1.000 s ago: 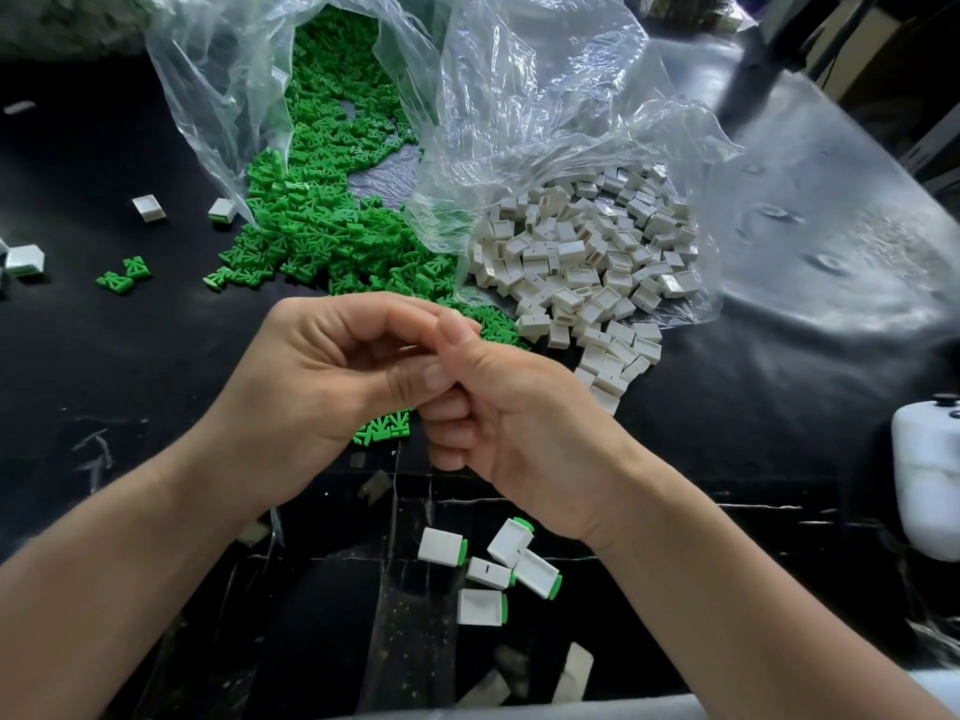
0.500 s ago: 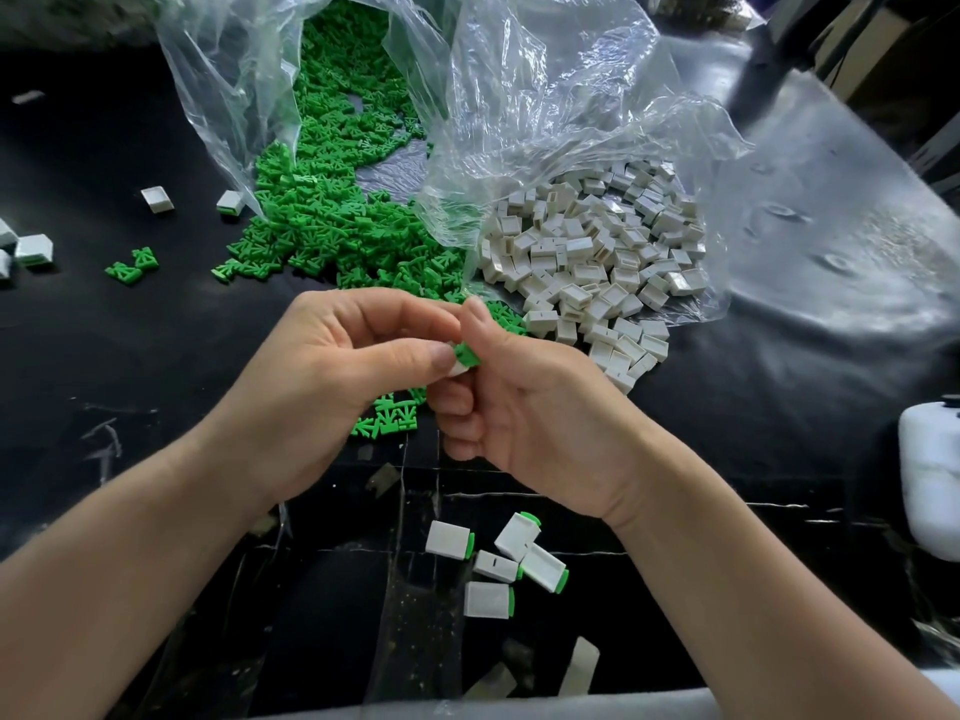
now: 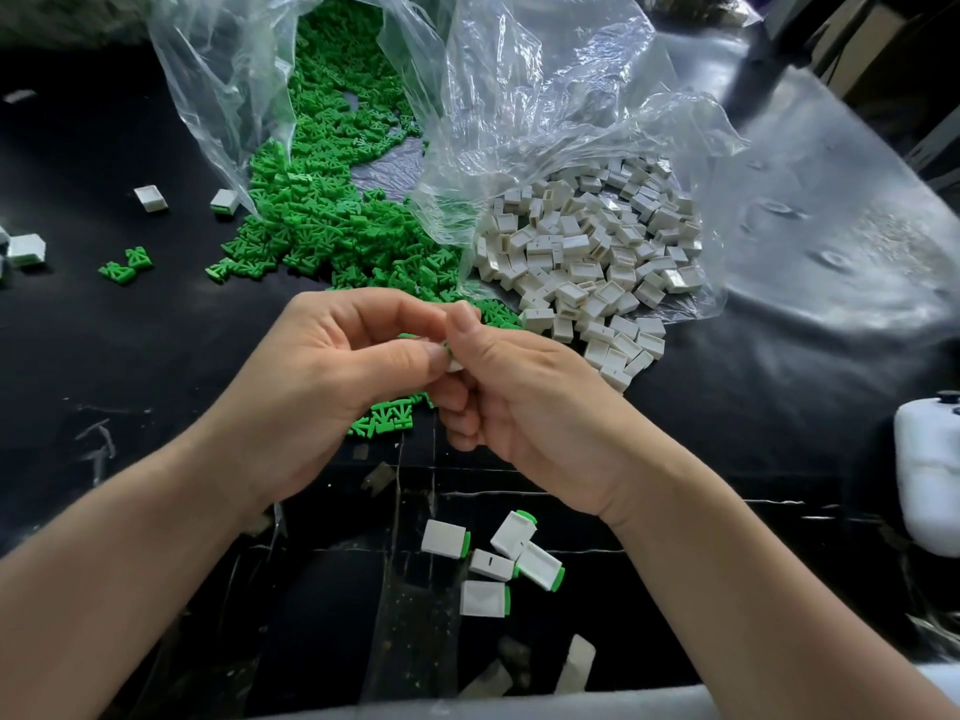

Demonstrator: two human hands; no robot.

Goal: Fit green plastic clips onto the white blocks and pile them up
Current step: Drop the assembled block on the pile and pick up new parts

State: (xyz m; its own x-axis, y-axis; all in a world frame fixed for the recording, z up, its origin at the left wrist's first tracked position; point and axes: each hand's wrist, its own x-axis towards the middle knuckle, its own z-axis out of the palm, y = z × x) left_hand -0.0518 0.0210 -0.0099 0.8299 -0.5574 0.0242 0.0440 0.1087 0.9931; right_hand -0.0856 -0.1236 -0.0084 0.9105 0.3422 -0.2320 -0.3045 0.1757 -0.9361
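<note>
My left hand (image 3: 332, 376) and my right hand (image 3: 514, 402) meet at mid-frame over the black table, fingertips pinching one small white block (image 3: 453, 362) with a bit of green at its edge; most of it is hidden by the fingers. A heap of green clips (image 3: 332, 210) spills from a clear plastic bag (image 3: 519, 85) behind the hands. To its right lies a heap of white blocks (image 3: 597, 252) on the plastic. Several finished blocks with green ends (image 3: 493, 561) lie loosely near the table's front edge, below my wrists. A few green clips (image 3: 384, 420) lie under my hands.
Stray white blocks (image 3: 150, 198) and two loose green clips (image 3: 124, 265) lie at the left. More white blocks (image 3: 26, 249) sit at the far left edge. A white plastic container (image 3: 927, 480) stands at the right edge. The table's front edge (image 3: 467, 706) runs along the bottom.
The hands stayed together at mid-frame; the fingers shifted slightly on the block, and the green bit seen between the thumbs half a second ago is now mostly hidden.
</note>
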